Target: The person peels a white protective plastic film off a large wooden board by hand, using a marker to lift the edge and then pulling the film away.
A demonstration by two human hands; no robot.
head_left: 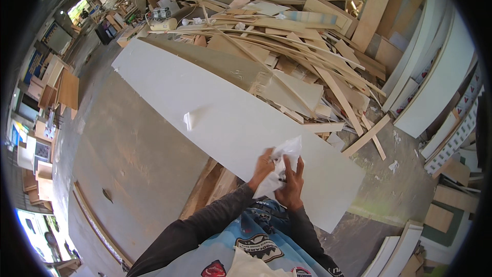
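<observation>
Both of my hands hold a crumpled white sheet, paper or thin film, over the near end of a long white board. My left hand grips the sheet's left side, and my right hand pinches its lower right part. The board lies diagonally from the upper left to just before my body. A small white scrap stands curled up on the board's middle.
A big heap of wooden offcuts and plywood strips lies behind the board. White panels lean at the right. Bare concrete floor spreads to the left. More boards stand at the far left.
</observation>
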